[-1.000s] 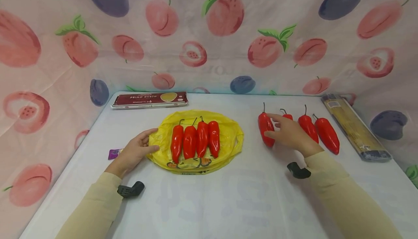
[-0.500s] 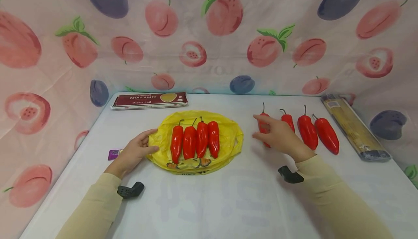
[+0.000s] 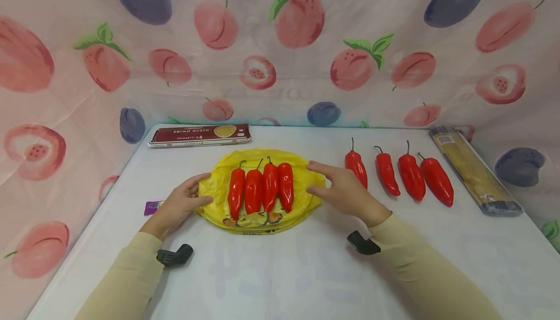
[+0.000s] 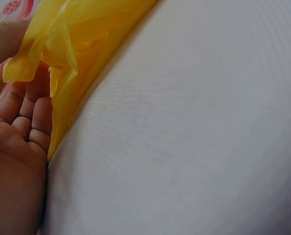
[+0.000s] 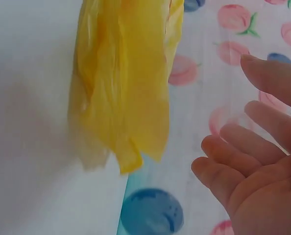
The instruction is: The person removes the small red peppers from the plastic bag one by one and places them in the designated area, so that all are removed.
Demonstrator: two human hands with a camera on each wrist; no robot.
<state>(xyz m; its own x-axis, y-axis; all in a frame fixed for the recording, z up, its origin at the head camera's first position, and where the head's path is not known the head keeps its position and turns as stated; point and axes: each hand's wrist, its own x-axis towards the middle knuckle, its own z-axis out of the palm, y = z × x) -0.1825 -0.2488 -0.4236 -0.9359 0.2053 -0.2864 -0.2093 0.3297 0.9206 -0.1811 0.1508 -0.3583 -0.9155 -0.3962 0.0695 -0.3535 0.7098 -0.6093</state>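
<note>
A yellow plastic bag (image 3: 306,203) lies on the table, with several glossy red peppers (image 3: 253,191) in a row at its middle. My left hand (image 3: 179,203) holds the bag's left edge. In the left wrist view, a fold of the bag (image 4: 72,63) lies between the thumb and the curled fingers (image 4: 41,115), partly hiding them. Fingers spread, my right hand (image 3: 343,191) is at the bag's right edge with nothing in it. The right wrist view shows that hand (image 5: 263,166) apart from the bag (image 5: 131,88).
Right of the bag lie several more red peppers (image 3: 411,176), the nearest (image 3: 356,167) just behind my right hand. A clear pack of spaghetti (image 3: 474,171) rests at far right. At back left is a dark red spaghetti box (image 3: 201,135); a small purple packet (image 3: 152,207) sits by my left forearm.
My right hand has moved left from the row of loose peppers to the bag's right edge, empty throughout. The left hand and the peppers have stayed in place.
</note>
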